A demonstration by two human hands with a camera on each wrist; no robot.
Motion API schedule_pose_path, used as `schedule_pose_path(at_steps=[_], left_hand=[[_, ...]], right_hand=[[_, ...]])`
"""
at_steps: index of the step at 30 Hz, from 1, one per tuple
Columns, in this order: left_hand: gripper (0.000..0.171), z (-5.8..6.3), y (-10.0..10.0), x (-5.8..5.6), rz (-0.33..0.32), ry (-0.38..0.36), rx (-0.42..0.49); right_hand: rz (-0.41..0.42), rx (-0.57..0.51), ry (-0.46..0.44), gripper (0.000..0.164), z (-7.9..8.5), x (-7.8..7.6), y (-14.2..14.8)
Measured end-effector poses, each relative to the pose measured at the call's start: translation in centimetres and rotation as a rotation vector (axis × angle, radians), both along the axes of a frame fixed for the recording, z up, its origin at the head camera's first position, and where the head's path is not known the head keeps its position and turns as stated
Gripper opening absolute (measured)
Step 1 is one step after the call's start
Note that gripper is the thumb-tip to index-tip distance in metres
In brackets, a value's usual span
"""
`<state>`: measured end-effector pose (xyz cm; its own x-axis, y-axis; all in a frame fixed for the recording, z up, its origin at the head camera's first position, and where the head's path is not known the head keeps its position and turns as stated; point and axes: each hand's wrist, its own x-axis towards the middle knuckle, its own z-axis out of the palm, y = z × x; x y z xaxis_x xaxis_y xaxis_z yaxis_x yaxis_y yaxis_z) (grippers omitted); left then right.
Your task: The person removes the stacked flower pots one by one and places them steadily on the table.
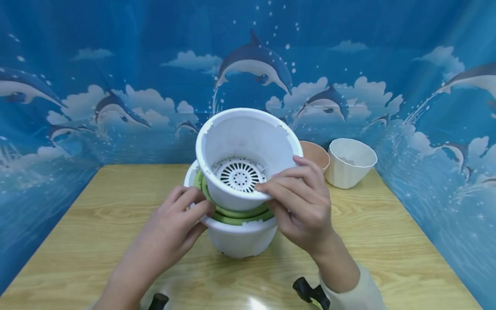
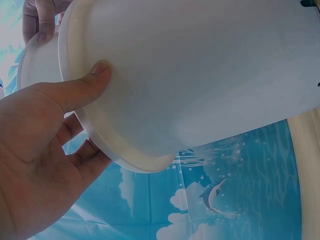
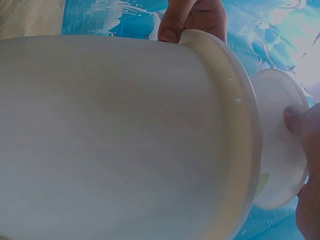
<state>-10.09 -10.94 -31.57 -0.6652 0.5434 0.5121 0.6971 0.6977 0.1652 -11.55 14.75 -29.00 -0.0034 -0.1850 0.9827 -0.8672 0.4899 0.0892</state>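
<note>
A white plant pot [image 1: 248, 133] with a slotted round base tilts toward me, partly inside a stack of pots. Its near right rim is pinched by my right hand [image 1: 304, 204], fingers over the inside and thumb below. Beneath it, green pot rims [image 1: 232, 220] sit nested in a larger white pot [image 1: 242, 241]. My left hand [image 1: 174, 221] grips that larger pot's left rim. In the left wrist view, the left thumb [image 2: 92, 85] presses the outer wall while the fingers curl behind the rim. The right wrist view shows the smaller pot [image 3: 277, 145] sticking out past the larger rim.
Behind the stack to the right stand a terracotta-coloured pot [image 1: 315, 156] and a cream faceted pot [image 1: 350, 172]. A wood-grain table [image 1: 100, 232] lies beneath, with a blue dolphin-print curtain [image 1: 155, 43] around its back and sides. Black mounts [image 1: 310, 292] show by the wrists.
</note>
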Motion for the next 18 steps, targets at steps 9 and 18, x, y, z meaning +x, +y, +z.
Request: schedule_pose_path(at_steps=[9,18], left_hand=[[0.027,0.08,0.01,0.04,0.001,0.007,-0.001],[0.026,0.08,0.01,0.09,0.001,0.001,-0.008]], right_hand=[[0.016,-0.030,0.020,0.009,0.04,-0.13,0.13],[0.003,-0.121,0.065,0.011,0.14,-0.24,0.25]])
